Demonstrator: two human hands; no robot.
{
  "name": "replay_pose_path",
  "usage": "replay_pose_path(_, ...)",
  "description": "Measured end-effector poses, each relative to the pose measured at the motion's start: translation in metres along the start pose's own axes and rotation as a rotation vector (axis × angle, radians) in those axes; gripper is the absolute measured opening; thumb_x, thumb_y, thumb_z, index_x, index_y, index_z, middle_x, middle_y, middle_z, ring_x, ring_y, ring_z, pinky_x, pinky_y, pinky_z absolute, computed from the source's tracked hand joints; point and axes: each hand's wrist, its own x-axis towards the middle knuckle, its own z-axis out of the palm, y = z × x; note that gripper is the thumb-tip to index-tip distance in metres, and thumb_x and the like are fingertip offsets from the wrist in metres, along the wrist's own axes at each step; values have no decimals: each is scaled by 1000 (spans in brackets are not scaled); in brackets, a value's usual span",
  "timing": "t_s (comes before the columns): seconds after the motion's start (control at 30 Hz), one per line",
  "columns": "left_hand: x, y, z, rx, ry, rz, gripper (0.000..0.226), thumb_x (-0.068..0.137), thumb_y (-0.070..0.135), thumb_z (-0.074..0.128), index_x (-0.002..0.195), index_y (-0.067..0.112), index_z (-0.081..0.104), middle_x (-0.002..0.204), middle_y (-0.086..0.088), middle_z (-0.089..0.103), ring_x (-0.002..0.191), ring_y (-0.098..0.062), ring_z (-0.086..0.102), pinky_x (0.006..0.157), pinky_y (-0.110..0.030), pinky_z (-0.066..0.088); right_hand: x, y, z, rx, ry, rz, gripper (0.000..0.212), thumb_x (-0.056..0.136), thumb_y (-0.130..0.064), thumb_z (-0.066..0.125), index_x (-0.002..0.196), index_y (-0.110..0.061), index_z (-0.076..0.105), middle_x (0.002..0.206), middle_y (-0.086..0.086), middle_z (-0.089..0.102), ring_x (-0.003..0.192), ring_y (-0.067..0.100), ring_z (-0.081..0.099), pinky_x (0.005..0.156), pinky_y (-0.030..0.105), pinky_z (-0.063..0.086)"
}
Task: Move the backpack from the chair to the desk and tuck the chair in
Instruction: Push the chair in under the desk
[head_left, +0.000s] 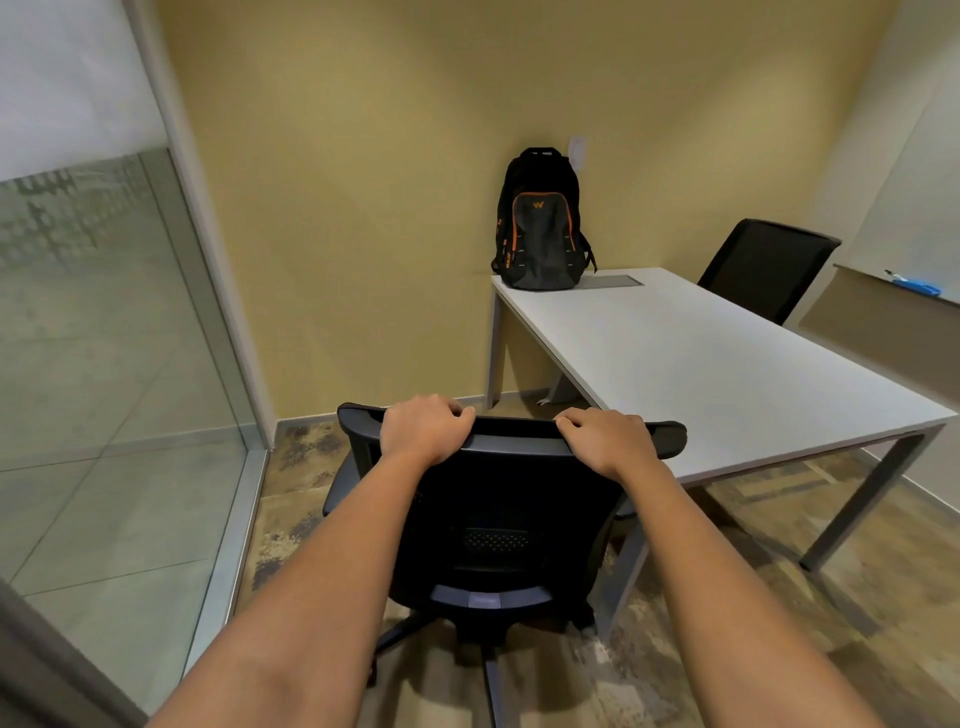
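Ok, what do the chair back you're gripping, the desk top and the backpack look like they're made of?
Chair: the top rail under the left hand and right hand looks like moulded matte plastic, with what seems dark mesh or fabric below. Desk: smooth matte white top, probably laminate, on grey legs that look like painted metal. Backpack: black woven fabric, likely nylon, with orange trim.

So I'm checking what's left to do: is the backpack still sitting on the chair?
No, the backpack stands upright on the far corner of the desk, while both hands grip the chair backrest.
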Motion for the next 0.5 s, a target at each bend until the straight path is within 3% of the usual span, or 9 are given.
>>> replay_pose_path(0.3,60,-18,3,9,-15,60,36,90,38,35,69,21,59,63,-3,56,62,-25,51,50,-28,29,50,-12,1,15,-16,94,44,99,-41,20,126,-32,54,126,0,62,111,25,56,103,44,32)
replay_pose_path(0.5,105,-38,6,-14,-12,106,35,88,33,35,63,20,56,53,2,49,51,-18,43,46,-27,25,83,-30,7,-2,37,175,43,99,-38,20,116,-31,58,113,2,66,94,23,54,99,43,34)
